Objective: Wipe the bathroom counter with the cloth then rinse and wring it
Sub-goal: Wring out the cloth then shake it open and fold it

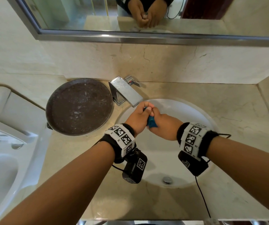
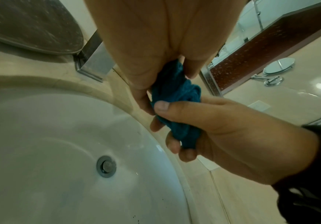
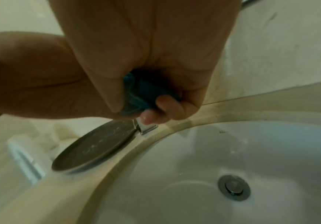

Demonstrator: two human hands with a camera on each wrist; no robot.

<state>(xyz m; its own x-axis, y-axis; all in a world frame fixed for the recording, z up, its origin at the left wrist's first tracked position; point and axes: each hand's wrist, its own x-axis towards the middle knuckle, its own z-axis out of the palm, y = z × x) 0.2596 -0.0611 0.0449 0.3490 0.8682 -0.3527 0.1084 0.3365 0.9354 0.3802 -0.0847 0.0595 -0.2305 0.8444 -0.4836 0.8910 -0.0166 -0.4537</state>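
Observation:
A teal cloth (image 1: 151, 122) is bunched into a twisted roll between both hands, held above the far part of the white sink basin (image 1: 171, 153). My left hand (image 1: 140, 117) grips one end, and my right hand (image 1: 161, 122) grips the other, fingers curled tight round it. In the left wrist view the twisted cloth (image 2: 177, 97) runs from my left hand (image 2: 156, 63) down into my right hand (image 2: 203, 133). In the right wrist view only a small part of the cloth (image 3: 136, 94) shows inside my right fist (image 3: 152, 84). The chrome faucet (image 1: 125, 91) stands just behind the hands; no water is seen running.
A round dark tray (image 1: 78, 106) lies on the beige marble counter (image 1: 236, 114) left of the faucet. The sink drain (image 1: 167, 180) is near the front of the basin. A white toilet (image 1: 2, 143) is at the left. A mirror (image 1: 130, 13) hangs above.

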